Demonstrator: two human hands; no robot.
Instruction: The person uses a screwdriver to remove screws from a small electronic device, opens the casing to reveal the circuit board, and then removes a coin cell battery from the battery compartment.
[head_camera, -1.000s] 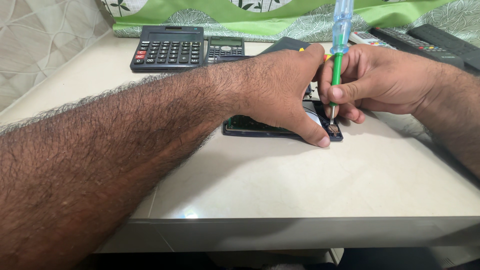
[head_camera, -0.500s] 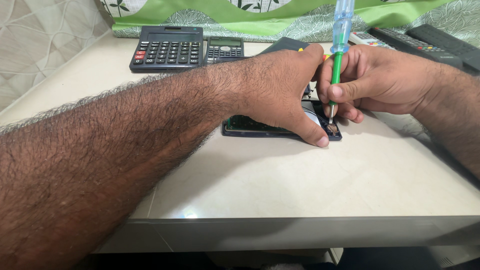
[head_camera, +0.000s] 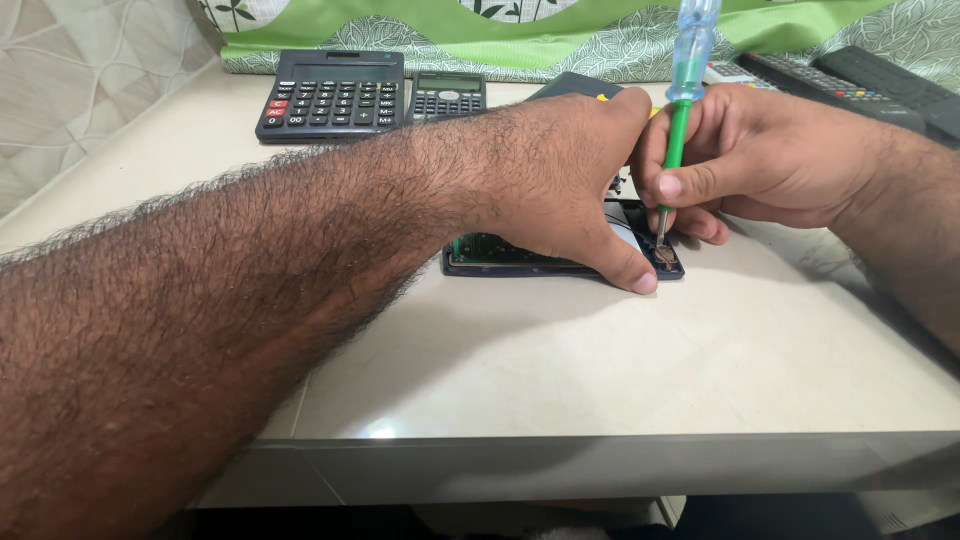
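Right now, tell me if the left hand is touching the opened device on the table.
Touching. The head view shows the left hand pressed flat on the opened device, its thumb lying along the near edge beside the screwdriver tip.

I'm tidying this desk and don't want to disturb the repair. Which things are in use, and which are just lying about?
In use:
- opened device with a green circuit board, pinned by the left hand
- green-handled screwdriver, held upright in the right hand, tip on the device's corner

Lying about:
- large black calculator
- smaller calculator
- remote controls
- green leaf-patterned cloth
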